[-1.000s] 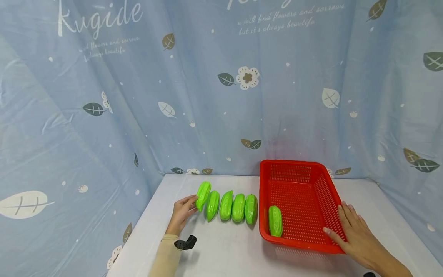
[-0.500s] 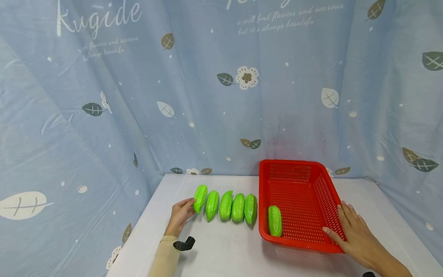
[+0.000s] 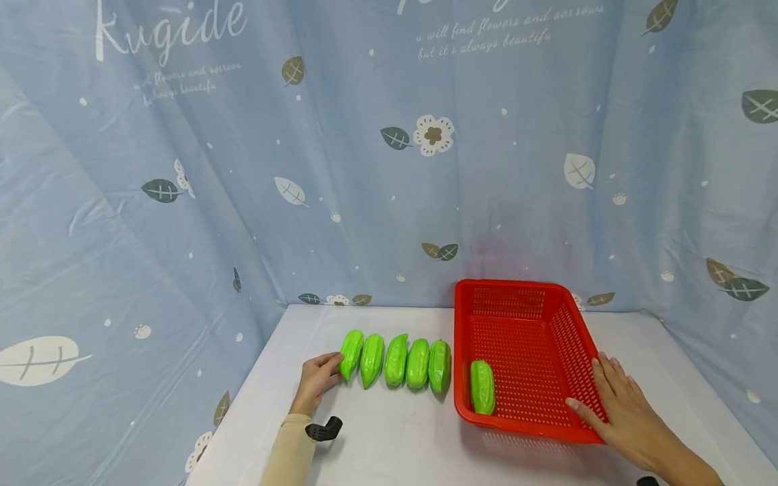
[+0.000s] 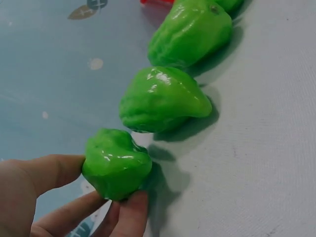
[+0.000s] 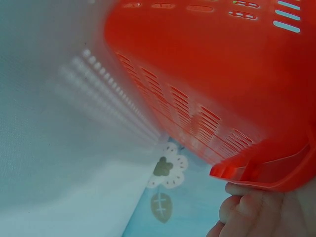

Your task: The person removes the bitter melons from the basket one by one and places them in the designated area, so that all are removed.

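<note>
At the left end of a row, my left hand (image 3: 318, 383) pinches a bright green bitter melon (image 3: 351, 354) by its side. In the left wrist view, the thumb (image 4: 54, 172) presses one side of this melon (image 4: 117, 165) and fingertips meet it from below. The neighbouring bitter melon (image 3: 372, 361) lies just to its right, with several more beyond. My right hand (image 3: 629, 412) rests with straight, spread fingers on the right rim of a red plastic basket (image 3: 547, 432). Inside the basket, one bitter melon (image 3: 483, 387) lies against the left wall.
A white table (image 3: 389, 445) carries everything. Behind it hangs a pale blue curtain (image 3: 365, 169) printed with leaves and flowers, which also closes off both sides. The basket's left rim stands close to the rightmost bitter melon (image 3: 439, 366) of the row.
My left hand has brought the bitter melon down and slightly left, in line with the row's left end. My right hand and the basket hold their places.
</note>
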`<state>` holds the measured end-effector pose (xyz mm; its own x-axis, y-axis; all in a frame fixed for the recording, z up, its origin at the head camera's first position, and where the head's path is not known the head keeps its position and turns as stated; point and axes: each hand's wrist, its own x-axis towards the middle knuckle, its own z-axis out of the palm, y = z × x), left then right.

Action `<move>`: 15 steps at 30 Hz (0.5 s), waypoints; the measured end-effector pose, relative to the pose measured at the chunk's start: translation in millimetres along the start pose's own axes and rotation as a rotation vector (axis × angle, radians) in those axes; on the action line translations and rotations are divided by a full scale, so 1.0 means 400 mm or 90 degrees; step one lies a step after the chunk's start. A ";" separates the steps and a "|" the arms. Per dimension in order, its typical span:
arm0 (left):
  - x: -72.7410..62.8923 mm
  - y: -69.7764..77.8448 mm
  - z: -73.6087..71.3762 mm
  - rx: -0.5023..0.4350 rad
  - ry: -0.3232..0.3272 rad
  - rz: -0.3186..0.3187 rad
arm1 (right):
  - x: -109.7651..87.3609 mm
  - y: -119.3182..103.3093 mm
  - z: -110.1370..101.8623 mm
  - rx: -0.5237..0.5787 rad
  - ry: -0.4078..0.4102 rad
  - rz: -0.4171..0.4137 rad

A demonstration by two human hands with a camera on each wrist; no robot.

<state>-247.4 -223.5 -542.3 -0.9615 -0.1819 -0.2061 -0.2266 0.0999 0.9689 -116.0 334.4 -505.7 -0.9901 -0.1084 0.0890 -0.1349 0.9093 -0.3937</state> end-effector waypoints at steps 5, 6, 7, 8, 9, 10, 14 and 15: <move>-0.006 0.001 0.010 0.035 -0.001 0.019 | 0.001 0.002 0.001 0.000 0.000 0.001; -0.006 0.001 0.011 0.041 0.001 0.022 | 0.001 0.002 0.001 0.000 0.000 0.001; -0.006 0.001 0.012 0.045 0.002 0.023 | 0.001 0.002 0.002 0.000 -0.001 0.001; -0.006 0.001 0.013 0.045 0.002 0.025 | 0.001 0.002 0.002 0.000 -0.002 0.001; -0.005 0.000 0.013 0.048 0.004 0.025 | 0.001 0.002 0.002 0.001 -0.002 0.000; -0.004 -0.001 0.013 0.051 0.006 0.026 | 0.001 0.002 0.002 0.002 -0.002 0.000; -0.003 -0.005 0.014 0.061 0.002 0.029 | 0.001 0.002 0.001 0.004 -0.002 -0.001; -0.003 -0.006 0.014 0.062 0.003 0.028 | 0.001 0.002 0.000 0.004 -0.003 0.000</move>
<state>-246.8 -217.9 -545.2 -0.9703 -0.1791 -0.1624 -0.1978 0.2020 0.9592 -116.6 335.1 -506.1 -0.9903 -0.1099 0.0851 -0.1349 0.9066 -0.3998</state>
